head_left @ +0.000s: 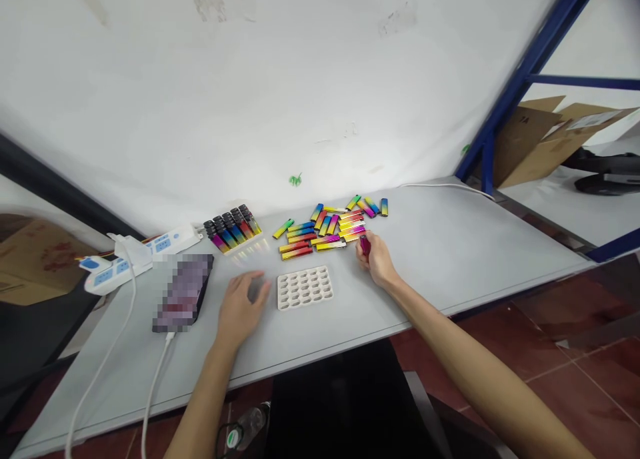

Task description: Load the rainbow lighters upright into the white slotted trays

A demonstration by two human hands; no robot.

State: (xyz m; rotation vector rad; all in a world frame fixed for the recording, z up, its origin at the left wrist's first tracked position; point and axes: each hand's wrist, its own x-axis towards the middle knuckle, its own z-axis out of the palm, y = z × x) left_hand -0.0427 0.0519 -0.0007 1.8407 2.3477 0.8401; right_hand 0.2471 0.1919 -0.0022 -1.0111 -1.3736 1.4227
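My right hand [376, 262] is closed around a purple lighter [365, 245], at the right end of a loose pile of shiny, rainbow-coloured lighters [325, 225]. The fingers cover much of the held one. In front of the pile lies a white tray [305, 287] with rows of oval holes, all unfilled. Left of this tray, my left hand [243, 305] hovers or rests near the tabletop, fingers apart and holding nothing. Beyond it, a second holder [243, 245] carries rows of upright lighters with black ends on top.
A phone [184, 292] with a blurred screen lies on the left, its white cable [159, 372] running off the front edge. Behind it is a power strip [145, 255]. A white wall [300, 99] backs the grey table [450, 245]. Cardboard boxes [540, 139] stand beyond a blue frame [530, 52].
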